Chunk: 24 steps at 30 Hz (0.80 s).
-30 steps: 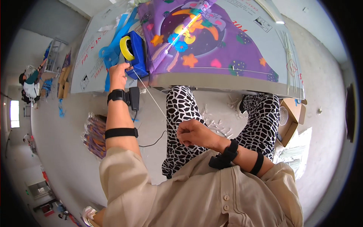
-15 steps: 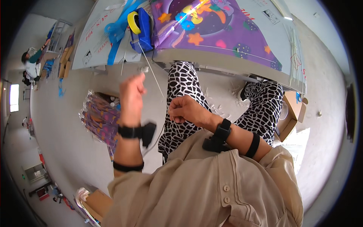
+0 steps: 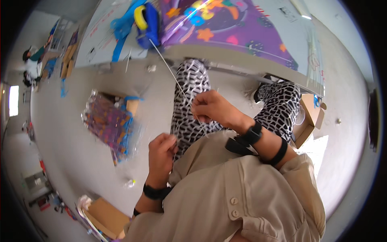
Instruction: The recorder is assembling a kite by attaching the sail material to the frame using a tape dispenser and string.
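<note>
My right hand (image 3: 211,105) is closed in a pinch over my lap, gripping a thin white stick (image 3: 171,71). The stick slants up and left from my fingers, its far end by a blue tape dispenser (image 3: 152,26) at the table's front edge. Lower and to the left, my left hand (image 3: 161,150) is held with curled fingers beside my thigh; whatever it holds, if anything, is too blurred to make out. A purple printed sheet (image 3: 242,44) with stars and flowers lies on the table, under clear plastic.
The pale table (image 3: 100,44) spans the far side, with blue ribbon (image 3: 123,26) left of the dispenser and thin white sticks (image 3: 314,64) at its right. Plastic-wrapped purple packages (image 3: 107,125) and cardboard boxes (image 3: 107,215) rest on the floor. A person (image 3: 33,60) is far left.
My left hand has come down and nearer my body. My right hand has shifted slightly right, still pinching the stick. The view has tilted a little.
</note>
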Each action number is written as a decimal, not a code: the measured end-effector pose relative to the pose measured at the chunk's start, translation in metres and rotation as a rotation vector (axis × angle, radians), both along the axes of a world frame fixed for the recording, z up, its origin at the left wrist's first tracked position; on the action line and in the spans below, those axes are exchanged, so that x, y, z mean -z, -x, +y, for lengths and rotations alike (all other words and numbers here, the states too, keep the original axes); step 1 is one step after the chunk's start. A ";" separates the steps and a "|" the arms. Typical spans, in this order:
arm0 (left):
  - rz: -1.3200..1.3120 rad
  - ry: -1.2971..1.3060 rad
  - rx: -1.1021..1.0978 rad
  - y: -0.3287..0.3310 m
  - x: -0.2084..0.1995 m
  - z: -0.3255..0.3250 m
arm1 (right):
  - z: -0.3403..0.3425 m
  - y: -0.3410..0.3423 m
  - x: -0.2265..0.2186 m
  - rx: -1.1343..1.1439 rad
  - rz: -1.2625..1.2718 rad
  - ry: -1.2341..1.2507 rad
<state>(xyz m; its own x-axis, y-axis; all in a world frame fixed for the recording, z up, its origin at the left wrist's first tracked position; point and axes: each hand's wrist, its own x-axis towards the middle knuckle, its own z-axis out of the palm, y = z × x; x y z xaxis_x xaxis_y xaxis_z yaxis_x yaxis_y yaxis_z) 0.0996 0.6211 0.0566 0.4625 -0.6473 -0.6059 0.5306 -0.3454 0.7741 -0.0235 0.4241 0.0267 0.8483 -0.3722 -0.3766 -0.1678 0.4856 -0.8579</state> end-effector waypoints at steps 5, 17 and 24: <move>-0.159 0.075 -0.010 -0.007 0.006 0.008 | -0.113 0.095 -0.016 0.367 0.223 0.496; -0.095 0.121 -0.002 -0.039 0.031 0.043 | -0.313 0.217 0.067 0.432 1.416 1.211; -0.040 0.152 0.058 -0.033 0.028 0.030 | -0.279 0.097 0.023 0.303 0.683 1.171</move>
<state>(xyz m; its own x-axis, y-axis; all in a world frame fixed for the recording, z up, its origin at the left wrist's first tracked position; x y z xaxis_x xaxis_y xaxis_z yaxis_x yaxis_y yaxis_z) 0.1324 0.6516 0.0286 0.4436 -0.7566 -0.4805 0.4804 -0.2518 0.8401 -0.1205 0.1455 0.0033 0.4546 -0.8904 -0.0240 -0.7331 -0.3587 -0.5779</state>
